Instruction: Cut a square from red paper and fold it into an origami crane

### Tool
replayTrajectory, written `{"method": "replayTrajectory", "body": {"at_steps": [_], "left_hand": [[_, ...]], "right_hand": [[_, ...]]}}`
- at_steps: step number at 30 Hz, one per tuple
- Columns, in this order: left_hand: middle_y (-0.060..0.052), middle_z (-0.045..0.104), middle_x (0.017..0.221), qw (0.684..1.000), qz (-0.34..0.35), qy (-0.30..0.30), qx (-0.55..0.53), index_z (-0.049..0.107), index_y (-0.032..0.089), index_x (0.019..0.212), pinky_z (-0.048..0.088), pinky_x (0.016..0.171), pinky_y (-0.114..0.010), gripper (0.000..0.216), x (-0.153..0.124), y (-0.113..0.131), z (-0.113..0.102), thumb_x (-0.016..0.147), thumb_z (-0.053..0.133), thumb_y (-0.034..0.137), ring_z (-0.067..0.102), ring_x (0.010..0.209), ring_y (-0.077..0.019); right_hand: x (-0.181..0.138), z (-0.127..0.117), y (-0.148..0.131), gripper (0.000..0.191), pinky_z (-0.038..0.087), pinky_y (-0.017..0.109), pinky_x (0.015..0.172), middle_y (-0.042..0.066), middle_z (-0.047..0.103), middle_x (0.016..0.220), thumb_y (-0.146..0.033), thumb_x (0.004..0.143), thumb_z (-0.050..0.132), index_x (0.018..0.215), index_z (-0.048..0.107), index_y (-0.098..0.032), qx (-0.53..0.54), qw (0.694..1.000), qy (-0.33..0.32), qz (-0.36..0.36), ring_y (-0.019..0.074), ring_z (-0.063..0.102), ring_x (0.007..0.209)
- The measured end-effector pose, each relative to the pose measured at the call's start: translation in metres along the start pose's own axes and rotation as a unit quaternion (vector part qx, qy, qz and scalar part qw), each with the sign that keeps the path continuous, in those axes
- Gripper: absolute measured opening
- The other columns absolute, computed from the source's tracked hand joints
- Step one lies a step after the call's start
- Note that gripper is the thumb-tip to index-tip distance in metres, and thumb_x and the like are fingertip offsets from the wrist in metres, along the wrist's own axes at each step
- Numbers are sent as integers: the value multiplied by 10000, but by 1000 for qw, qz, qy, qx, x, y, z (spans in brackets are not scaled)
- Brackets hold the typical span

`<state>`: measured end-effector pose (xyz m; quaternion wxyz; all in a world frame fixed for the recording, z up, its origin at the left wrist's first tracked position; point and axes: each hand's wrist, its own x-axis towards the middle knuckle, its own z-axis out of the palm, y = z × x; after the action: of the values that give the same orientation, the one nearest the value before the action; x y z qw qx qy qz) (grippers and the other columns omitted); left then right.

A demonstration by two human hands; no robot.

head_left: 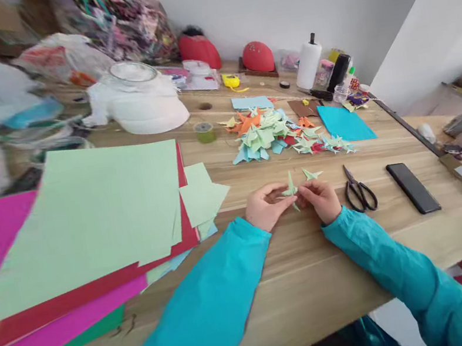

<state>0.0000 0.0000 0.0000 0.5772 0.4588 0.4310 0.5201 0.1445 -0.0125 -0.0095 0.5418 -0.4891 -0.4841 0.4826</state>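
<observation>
Both my hands meet over the wooden table (303, 279), pinching a small pale green folded paper crane (290, 190) between them. My left hand (265, 207) grips its left side with curled fingers. My right hand (321, 199) holds the right side, fingers closed on the paper. Another small green folded piece (311, 173) lies on the table just beyond my right hand. Both arms wear teal sleeves.
A heap of folded paper cranes (271, 136) lies behind the hands. Black scissors (359, 192) and a dark phone (412, 187) rest to the right. Large coloured paper sheets (87, 222) are stacked at left. A blue sheet (345, 123), white container (142, 99) and clutter fill the back.
</observation>
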Motion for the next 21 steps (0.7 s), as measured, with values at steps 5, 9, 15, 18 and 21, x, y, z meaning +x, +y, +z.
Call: {"method": "replayTrajectory", "body": {"at_steps": [5, 9, 15, 18, 21], "left_hand": [[-69, 729, 761, 1000, 21, 11, 21, 695, 136, 752, 575, 711, -344, 356, -1, 1, -3, 464, 820, 303, 681, 750, -225], [-60, 728, 722, 1000, 5, -1, -29, 702, 136, 734, 587, 670, -362, 368, -1, 0, -4, 477, 822, 370, 680, 648, -216], [-52, 717, 666, 993, -18, 15, -118, 706, 129, 725, 588, 670, -372, 373, 2, -7, -4, 464, 835, 362, 672, 591, -196], [-59, 714, 662, 988, -32, 6, -151, 702, 119, 730, 588, 648, -368, 384, 3, -6, -4, 451, 844, 341, 679, 627, -210], [-62, 715, 678, 987, -29, -2, -159, 700, 120, 738, 592, 622, -358, 385, 2, -3, -4, 456, 843, 338, 685, 668, -225]], "right_hand": [[-1, -1, 0, 370, 474, 221, 462, -8, 659, 590, -511, 608, 731, 689, 619, -168, 17, 1000, 10, 2, 89, 557, 474], [0, -3, -1, 351, 479, 211, 467, -6, 667, 614, -492, 612, 740, 691, 629, -169, 26, 1000, 9, 6, 84, 564, 488], [3, -9, 4, 308, 480, 197, 466, -9, 674, 626, -450, 623, 755, 689, 635, -174, 80, 996, -5, 28, 87, 583, 518], [4, -12, 6, 299, 478, 195, 463, -10, 675, 622, -432, 615, 767, 686, 632, -175, 106, 993, -12, 46, 86, 583, 507], [5, -13, 5, 308, 479, 197, 464, -6, 677, 633, -434, 603, 775, 688, 632, -176, 116, 991, -15, 57, 90, 589, 513]]}}
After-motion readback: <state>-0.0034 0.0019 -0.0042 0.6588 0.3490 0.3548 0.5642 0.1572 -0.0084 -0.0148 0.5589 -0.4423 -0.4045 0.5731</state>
